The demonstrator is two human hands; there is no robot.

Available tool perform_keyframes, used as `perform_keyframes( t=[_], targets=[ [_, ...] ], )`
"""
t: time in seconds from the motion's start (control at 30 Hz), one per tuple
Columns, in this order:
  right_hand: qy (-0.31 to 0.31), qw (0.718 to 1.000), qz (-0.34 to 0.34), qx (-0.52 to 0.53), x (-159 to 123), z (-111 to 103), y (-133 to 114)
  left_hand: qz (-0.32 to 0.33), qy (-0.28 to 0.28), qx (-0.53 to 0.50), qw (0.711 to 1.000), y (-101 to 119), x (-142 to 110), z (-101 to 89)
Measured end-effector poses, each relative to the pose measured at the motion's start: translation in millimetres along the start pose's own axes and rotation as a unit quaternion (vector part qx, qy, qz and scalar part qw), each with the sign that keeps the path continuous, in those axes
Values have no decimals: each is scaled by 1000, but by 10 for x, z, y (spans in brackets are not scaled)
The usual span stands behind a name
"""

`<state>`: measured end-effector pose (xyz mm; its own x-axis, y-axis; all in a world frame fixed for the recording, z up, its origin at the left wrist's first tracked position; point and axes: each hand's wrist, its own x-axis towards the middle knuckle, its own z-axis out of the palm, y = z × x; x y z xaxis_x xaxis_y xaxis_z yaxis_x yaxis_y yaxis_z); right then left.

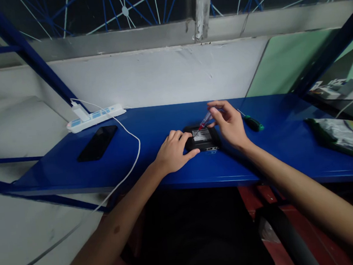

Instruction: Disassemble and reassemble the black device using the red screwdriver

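Note:
A small black electronic box with a pale label on top and ports along its near side lies on the blue table. My left hand grips the box's left edge, thumb on the near side and fingers over the far corner. In my right hand is a screwdriver with a clear and red handle, held tilted between the fingers. Its shaft points down to the left part of the box's top; whether the tip touches a screw is too small to tell. A second screwdriver, green and black, lies just right of my right hand.
On the left of the blue table lies a black phone. Behind it sits a white power strip with a plugged-in charger, whose white cable loops over the front edge. A shiny packet rests at the right.

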<state>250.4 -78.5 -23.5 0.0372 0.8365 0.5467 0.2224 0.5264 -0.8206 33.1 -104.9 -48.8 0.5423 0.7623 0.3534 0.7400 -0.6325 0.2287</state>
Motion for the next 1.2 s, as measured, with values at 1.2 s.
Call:
perform_keyframes(
  t=[1.2],
  targets=[
    [-15, 999, 13, 36, 28, 10, 98, -1, 1, -7, 1000, 3, -1, -1]
  ],
)
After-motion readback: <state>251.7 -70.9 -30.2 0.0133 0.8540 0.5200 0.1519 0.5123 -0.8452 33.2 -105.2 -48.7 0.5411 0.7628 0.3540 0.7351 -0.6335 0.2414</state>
